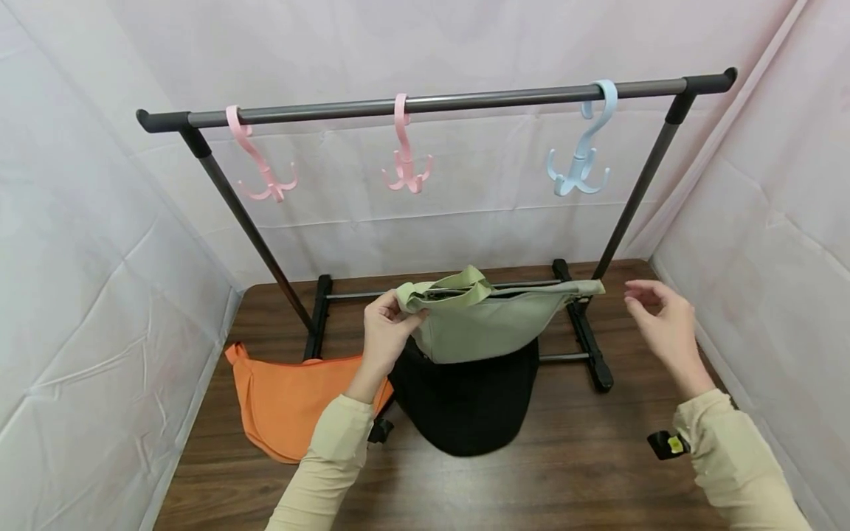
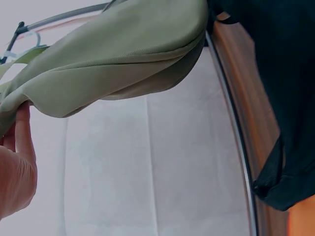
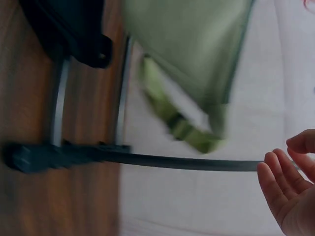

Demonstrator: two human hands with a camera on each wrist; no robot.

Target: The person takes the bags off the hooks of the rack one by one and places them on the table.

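My left hand (image 1: 388, 324) pinches the left end of a sage-green sling bag (image 1: 491, 328), which hangs lengthwise in the air in front of the rack. A loop of its light green strap (image 1: 473, 284) stands up at the top edge. In the left wrist view, the fingers (image 2: 23, 132) press the green cloth from below. Just past the bag's right end is my right hand (image 1: 664, 324), apart from it, fingers loosely bent with nothing in them. The right wrist view has the bag's strap and buckle (image 3: 184, 128) dangling beside that hand.
Below lie a black bag (image 1: 465, 413) and an orange bag (image 1: 292, 402) on the wooden surface (image 1: 531, 487). Two pink hooks (image 1: 406, 166) and a light blue hook (image 1: 578, 166) hang from the rack's bar (image 1: 491, 99). White cloth walls (image 1: 86, 221) enclose the sides and back.
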